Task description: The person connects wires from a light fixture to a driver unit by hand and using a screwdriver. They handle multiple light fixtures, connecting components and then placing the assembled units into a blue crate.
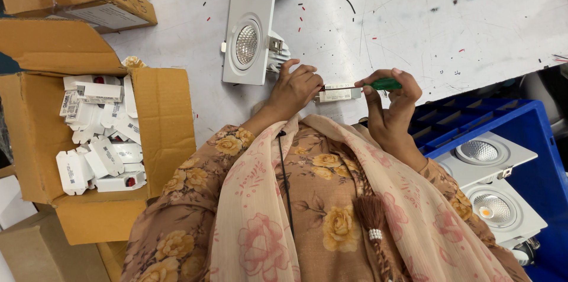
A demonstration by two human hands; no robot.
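left hand (299,88) gripping driver box (338,93), screwdriver (381,84) (green)

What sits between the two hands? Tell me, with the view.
Head view: a small white module, held by the left hand, and the green-handled screwdriver in the right hand.
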